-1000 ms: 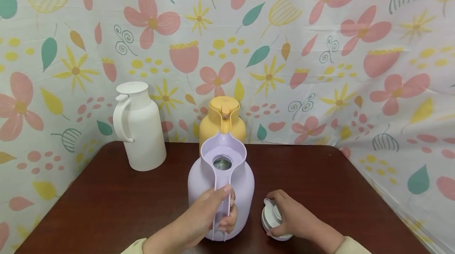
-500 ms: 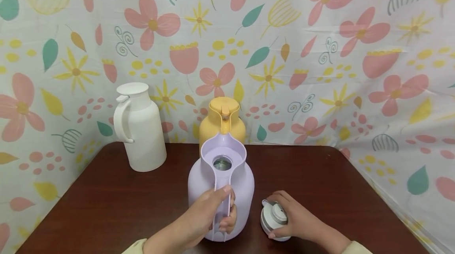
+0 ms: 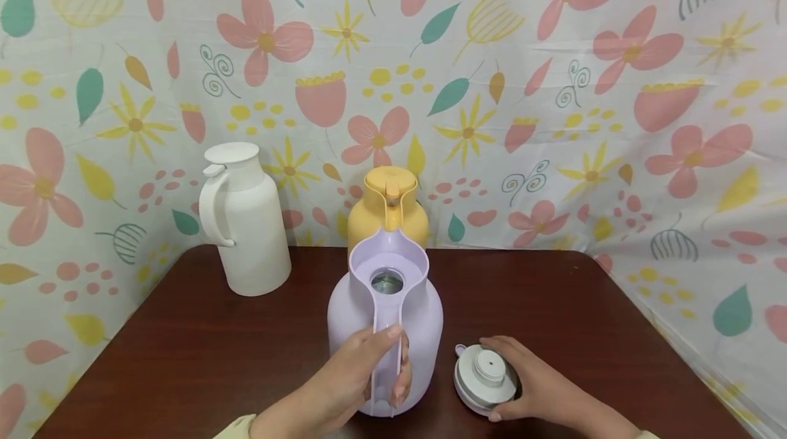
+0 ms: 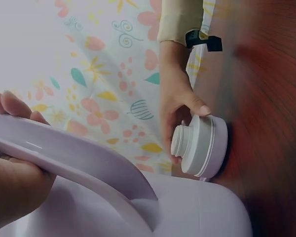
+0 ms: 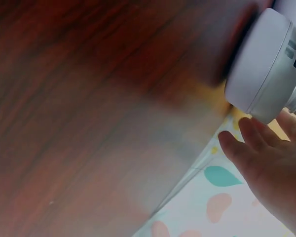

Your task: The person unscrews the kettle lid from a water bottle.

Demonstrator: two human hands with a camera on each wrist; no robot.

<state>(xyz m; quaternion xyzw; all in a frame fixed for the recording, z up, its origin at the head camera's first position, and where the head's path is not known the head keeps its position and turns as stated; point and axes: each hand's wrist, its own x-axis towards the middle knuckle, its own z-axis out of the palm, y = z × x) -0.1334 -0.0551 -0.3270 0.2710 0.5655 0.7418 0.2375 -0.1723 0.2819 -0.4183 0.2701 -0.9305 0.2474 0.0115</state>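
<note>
My left hand (image 3: 353, 374) grips the handle (image 3: 386, 350) of a lavender thermos jug (image 3: 421, 316) standing upright, its mouth uncovered. The left wrist view shows the fingers round the same handle (image 4: 79, 153). To the jug's right, its grey-and-lavender lid (image 3: 486, 374) lies upside down on the table, stopper upward. My right hand (image 3: 541, 384) is beside the lid's right side, fingers and thumb spread apart around its edge. In the right wrist view the fingers (image 5: 241, 153) are straight near the lid (image 5: 261, 64); whether they touch it I cannot tell.
A yellow thermos jug (image 3: 363, 220) stands directly behind the lavender one. Further left is a white thermos jug (image 3: 255, 234) with its lid on. All stand on a dark brown table (image 3: 522, 295), with a flowered curtain (image 3: 492, 152) behind it.
My right hand has loosened from the lid and drawn slightly right, uncovering more of it. The left hand keeps its place on the handle; the jugs have not moved.
</note>
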